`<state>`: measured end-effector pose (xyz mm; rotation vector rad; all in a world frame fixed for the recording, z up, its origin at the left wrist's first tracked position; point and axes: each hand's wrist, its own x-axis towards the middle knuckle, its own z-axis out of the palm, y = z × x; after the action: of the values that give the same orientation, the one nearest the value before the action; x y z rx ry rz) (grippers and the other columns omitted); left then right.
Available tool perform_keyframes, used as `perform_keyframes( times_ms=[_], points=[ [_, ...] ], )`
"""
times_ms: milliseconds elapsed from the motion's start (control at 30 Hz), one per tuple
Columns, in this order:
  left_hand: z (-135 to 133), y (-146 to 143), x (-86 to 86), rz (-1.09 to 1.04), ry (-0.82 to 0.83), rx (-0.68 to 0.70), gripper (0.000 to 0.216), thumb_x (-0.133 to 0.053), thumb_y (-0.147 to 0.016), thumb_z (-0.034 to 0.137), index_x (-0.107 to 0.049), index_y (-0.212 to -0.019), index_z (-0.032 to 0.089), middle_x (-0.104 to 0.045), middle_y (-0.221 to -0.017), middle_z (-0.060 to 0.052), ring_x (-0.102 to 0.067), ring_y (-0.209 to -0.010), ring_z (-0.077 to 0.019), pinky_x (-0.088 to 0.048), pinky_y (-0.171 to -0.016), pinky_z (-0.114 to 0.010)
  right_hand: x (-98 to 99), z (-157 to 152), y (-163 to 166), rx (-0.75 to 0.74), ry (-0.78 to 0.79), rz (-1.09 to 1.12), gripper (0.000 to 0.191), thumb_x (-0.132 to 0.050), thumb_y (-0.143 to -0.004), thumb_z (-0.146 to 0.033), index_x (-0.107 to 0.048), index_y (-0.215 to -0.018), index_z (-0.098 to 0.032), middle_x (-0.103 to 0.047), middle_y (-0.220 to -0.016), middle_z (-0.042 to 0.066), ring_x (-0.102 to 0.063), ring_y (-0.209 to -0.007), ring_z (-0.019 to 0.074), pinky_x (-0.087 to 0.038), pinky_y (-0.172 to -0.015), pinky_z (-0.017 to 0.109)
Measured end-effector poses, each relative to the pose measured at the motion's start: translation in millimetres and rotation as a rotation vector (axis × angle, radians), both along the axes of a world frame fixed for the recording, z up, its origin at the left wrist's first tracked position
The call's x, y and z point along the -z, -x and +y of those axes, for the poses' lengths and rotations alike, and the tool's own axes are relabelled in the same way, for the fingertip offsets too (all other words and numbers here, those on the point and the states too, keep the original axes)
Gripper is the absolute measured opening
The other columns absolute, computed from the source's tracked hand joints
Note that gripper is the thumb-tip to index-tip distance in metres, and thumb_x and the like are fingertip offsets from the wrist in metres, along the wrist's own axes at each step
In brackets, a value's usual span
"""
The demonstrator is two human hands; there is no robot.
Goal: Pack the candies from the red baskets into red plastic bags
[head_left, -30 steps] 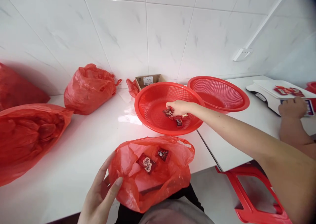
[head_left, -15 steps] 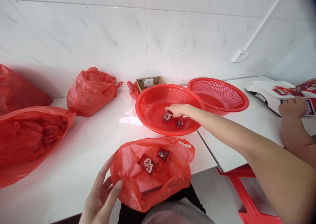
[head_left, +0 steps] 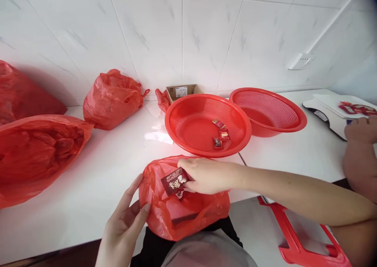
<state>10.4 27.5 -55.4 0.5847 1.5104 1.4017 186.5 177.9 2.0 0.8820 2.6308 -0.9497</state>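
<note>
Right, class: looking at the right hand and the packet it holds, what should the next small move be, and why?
Probably the right hand should loosen its fingers and release the dark red packet. The packet is over the open mouth of the red bag, another packet shows beneath it, and the left hand is at the bag's edge.

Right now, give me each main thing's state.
Left hand, at the front bag's edge
Right hand, grip shut on a packet
Front bag, mouth open, another packet inside
Left bag, mouth open, bulging
Back bag, bulging
Near basket, upright, holding three packets
Far basket, upright, partly hidden
Carton, partly behind the near basket
Scale, loaded with packets, reading illegible
Stool, partly hidden
</note>
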Motion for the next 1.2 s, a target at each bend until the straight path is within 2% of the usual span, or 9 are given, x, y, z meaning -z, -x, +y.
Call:
perform_keyframes(
  times_ms=[100, 200, 267, 433, 533, 667, 833, 1000, 1200],
  points=[
    [-1.3, 5.7, 4.0, 0.003, 0.012, 0.001, 0.081, -0.077, -0.073, 0.045, -0.043, -0.145, 0.029, -0.075, -0.111, -0.005, -0.070, -0.101, -0.0250, -0.060, -0.076, -0.026, -4.2, -2.1, -2.5, 0.049, -0.073, 0.044, 0.050, -0.060, -0.085, -0.039, -0.048, -0.129, -0.019, -0.065, -0.113, 0.014, -0.064, -0.091, 0.0270, -0.046, -0.066, 0.031],
    [-4.6, 11.1, 8.9, 0.029, 0.025, -0.005, 0.080, -0.077, -0.073, 0.046, -0.044, -0.144, 0.030, -0.075, -0.110, -0.005, -0.070, -0.099, -0.0229, -0.059, -0.076, -0.022, -18.5, 35.4, -16.5, 0.192, -0.134, 0.146, 0.046, -0.052, -0.091, -0.047, -0.046, -0.133, -0.029, -0.067, -0.111, 0.006, -0.065, -0.093, 0.0221, -0.047, -0.075, 0.030],
    [-6.4, 13.0, 11.3, 0.048, 0.027, 0.002, 0.081, -0.076, -0.074, 0.047, -0.043, -0.145, 0.029, -0.075, -0.111, -0.005, -0.070, -0.100, -0.0233, -0.059, -0.075, -0.021, -18.5, 69.4, -28.2, 0.307, -0.298, 0.005, 0.047, -0.050, -0.092, -0.047, -0.045, -0.136, -0.029, -0.064, -0.121, 0.008, -0.062, -0.105, 0.0248, -0.046, -0.084, 0.033],
    [-7.9, 14.1, 10.6, 0.065, 0.046, 0.013, 0.081, -0.078, -0.072, 0.047, -0.045, -0.144, 0.031, -0.070, -0.125, -0.004, -0.067, -0.108, -0.0253, -0.060, -0.075, -0.021, 27.1, 121.6, -49.5, 0.298, -0.325, -0.514, 0.083, -0.078, -0.068, -0.050, -0.047, -0.138, -0.018, -0.049, -0.137, 0.022, -0.057, -0.113, 0.0385, -0.048, -0.084, 0.042],
    [-7.0, 12.9, 7.5, 0.054, 0.067, 0.002, 0.079, -0.077, -0.072, 0.048, -0.046, -0.143, 0.033, -0.070, -0.124, -0.003, -0.067, -0.109, -0.0258, -0.060, -0.076, -0.023, 50.5, 123.8, -50.6, 0.244, -0.296, -0.555, 0.071, -0.079, -0.068, -0.042, -0.054, -0.130, -0.017, -0.051, -0.131, 0.022, -0.062, -0.102, 0.0360, -0.049, -0.078, 0.040],
    [-5.9, 12.0, 6.5, 0.044, 0.062, -0.008, 0.077, -0.079, -0.071, 0.046, -0.049, -0.141, 0.034, -0.065, -0.132, -0.001, -0.062, -0.118, -0.0258, -0.059, -0.079, -0.020, 53.9, 125.9, -46.8, 0.210, -0.287, -0.564, 0.036, -0.069, -0.077, -0.020, -0.063, -0.112, -0.015, -0.057, -0.120, 0.019, -0.064, -0.095, 0.0301, -0.046, -0.074, 0.035],
    [-8.1, 14.2, 9.2, 0.035, 0.078, 0.004, 0.077, -0.078, -0.072, 0.047, -0.048, -0.141, 0.036, -0.062, -0.136, 0.000, -0.066, -0.112, -0.0250, -0.060, -0.080, -0.022, 48.5, 146.8, -54.4, 0.283, -0.275, -0.544, 0.043, -0.063, -0.077, -0.013, -0.056, -0.119, -0.011, -0.061, -0.107, 0.019, -0.064, -0.087, 0.0282, -0.045, -0.065, 0.033],
    [-9.1, 14.3, 8.4, 0.056, 0.076, 0.001, 0.078, -0.078, -0.071, 0.048, -0.047, -0.142, 0.035, -0.070, -0.124, -0.002, -0.066, -0.110, -0.0247, -0.058, -0.085, -0.025, 48.8, 160.2, -62.9, 0.334, -0.207, -0.539, 0.054, -0.065, -0.078, -0.017, -0.050, -0.129, -0.017, -0.057, -0.120, 0.018, -0.065, -0.070, 0.0199, -0.046, -0.058, 0.030],
    [-7.5, 8.6, 3.7, 0.091, 0.059, 0.006, 0.075, -0.075, -0.075, 0.049, -0.047, -0.143, 0.033, -0.070, -0.124, -0.003, -0.065, -0.114, -0.0260, -0.058, -0.088, -0.027, 52.1, 159.1, -60.6, 0.323, -0.123, -0.570, 0.037, -0.074, -0.065, -0.011, -0.062, -0.100, -0.013, -0.064, -0.094, 0.011, -0.065, -0.065, 0.0218, -0.046, -0.055, 0.030]
  ],
)
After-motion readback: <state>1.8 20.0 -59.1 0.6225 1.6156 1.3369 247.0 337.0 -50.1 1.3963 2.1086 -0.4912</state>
